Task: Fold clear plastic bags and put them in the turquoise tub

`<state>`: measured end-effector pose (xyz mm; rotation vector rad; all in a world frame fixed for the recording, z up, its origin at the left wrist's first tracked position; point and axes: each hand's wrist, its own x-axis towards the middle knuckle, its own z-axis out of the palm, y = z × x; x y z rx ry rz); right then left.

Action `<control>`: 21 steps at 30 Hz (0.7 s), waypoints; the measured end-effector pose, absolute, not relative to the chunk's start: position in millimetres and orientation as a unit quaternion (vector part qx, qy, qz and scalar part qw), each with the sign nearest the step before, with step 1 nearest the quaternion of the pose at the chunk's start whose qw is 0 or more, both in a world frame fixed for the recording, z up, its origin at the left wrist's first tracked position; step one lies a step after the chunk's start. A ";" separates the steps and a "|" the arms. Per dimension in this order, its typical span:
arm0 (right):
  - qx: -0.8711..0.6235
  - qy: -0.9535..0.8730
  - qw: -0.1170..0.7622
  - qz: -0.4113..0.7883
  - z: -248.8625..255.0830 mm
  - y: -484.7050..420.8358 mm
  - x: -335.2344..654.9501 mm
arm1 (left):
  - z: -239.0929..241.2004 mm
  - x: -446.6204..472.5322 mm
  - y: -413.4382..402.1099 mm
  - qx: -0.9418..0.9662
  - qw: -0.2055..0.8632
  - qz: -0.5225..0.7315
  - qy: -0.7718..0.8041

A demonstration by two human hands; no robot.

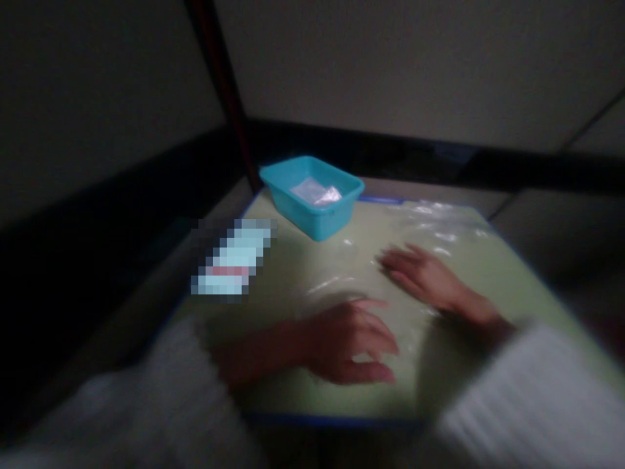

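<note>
My left hand (354, 342) hovers or rests over the near part of the yellow-green tabletop (517, 306), fingers apart and curved, thumb toward me; whether it touches the surface is unclear. To its right and farther away, my right hand (422, 277) lies palm down with the fingers stretched toward the left. Nothing shows in either hand. Thin, shiny clear plastic (439, 225) spreads beyond my right hand, and more glints appear between the two hands. The picture is dark and blurred, so the plastic's edges are hard to make out.
A turquoise plastic basin (317, 218) stands at the far left corner, with pale, shiny packets (317, 191) inside. Along the left edge lies a bright, pixelated rectangular object (234, 257). The table has a blue rim (336, 421), and pale walls stand behind it.
</note>
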<state>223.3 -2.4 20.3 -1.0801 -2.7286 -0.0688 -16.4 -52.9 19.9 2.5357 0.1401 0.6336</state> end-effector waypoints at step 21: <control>-0.447 -0.891 0.084 0.017 -16.3 -8.1 207.2 | -10.2 -30.6 -17.4 0.941 0.052 0.104 0.318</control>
